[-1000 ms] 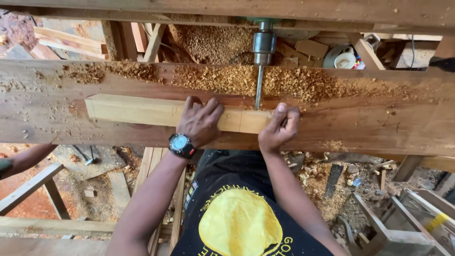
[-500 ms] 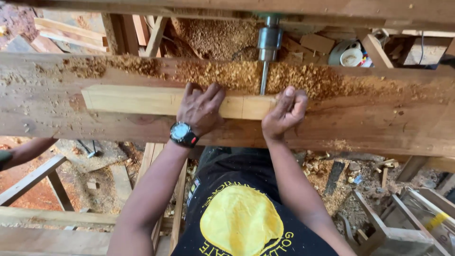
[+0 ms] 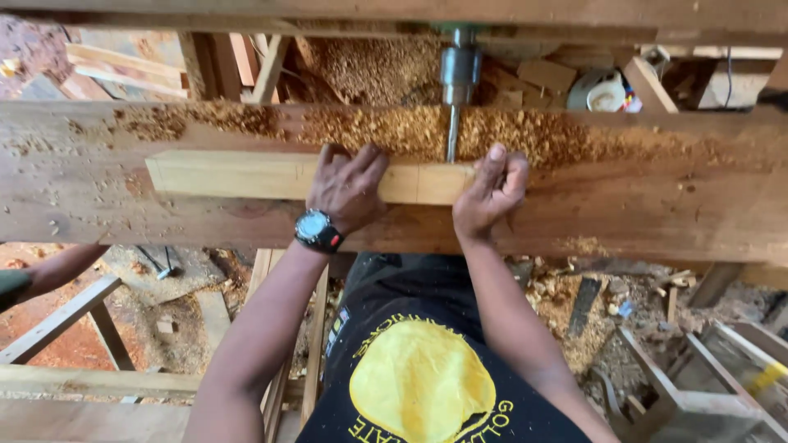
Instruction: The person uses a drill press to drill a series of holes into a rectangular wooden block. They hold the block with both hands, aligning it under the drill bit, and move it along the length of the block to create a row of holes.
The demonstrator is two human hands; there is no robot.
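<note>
Two hands press on a pale wood block point(image 3: 246, 174) that lies on a big brown worktop point(image 3: 673, 205). The block is long and thin. Its long side runs from left to right, in line with the near edge of the worktop. It lies flat, about in the middle of the worktop and a bit to the left.

The left hand point(image 3: 346, 189) rests on top of the block, near its right half. Its fingers are spread open and lie flat, pushing down on the wood. It does not wrap around the block. A black watch point(image 3: 317, 230) sits on that wrist.

The right hand point(image 3: 491, 190) is at the right end of the block. Its fingers are partly curled, and they press on that end. I cannot tell if the fingers go around the end or only touch it.

A metal drill bit point(image 3: 451, 131) points straight down between the two hands. Its tip meets the far edge of the block near the right end. The shiny chuck point(image 3: 460, 67) above it holds the bit.

Lots of wood shavings point(image 3: 574, 139) lie in a heap along the far edge of the worktop, just behind the block. Some more are scattered at the far left corner.

Below the near edge you can see the person's black shirt point(image 3: 427, 361) with a yellow shape on it. At the left, another person's arm point(image 3: 57, 267) shows, well apart from the block.
</note>
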